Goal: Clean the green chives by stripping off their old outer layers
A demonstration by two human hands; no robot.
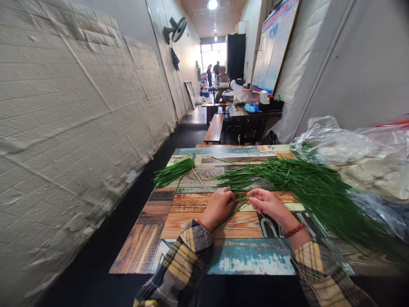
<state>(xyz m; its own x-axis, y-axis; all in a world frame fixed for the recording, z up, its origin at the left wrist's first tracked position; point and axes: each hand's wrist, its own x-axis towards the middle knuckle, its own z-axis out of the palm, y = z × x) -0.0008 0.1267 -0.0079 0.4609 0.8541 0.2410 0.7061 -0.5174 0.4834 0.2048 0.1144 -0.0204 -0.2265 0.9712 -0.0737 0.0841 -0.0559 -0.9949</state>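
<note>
Thin green chive stalks [240, 198] lie under and beside my left hand [219, 208], whose fingers are curled round their ends close to the tabletop. My right hand [267, 205] is just to the right, thumb and fingertips pinched on a thin pale skewer [281, 243]. The skewer runs back beneath that hand toward my right forearm. Its tip, near the chives, is too small to make out. Beyond both hands spreads a large loose heap of chives [287, 172]. At the left, a neat bunch of chives [174, 172] has a thin stick [200, 179] jutting from it.
The tabletop [185, 224] has a patchwork wood print. Clear plastic bags [361, 157] with pale contents crowd its right side. Past the far edge stand a wooden bench [214, 128] and another table [236, 111] with bags on it. A white brick wall [64, 128] runs along the left. Several people are far back.
</note>
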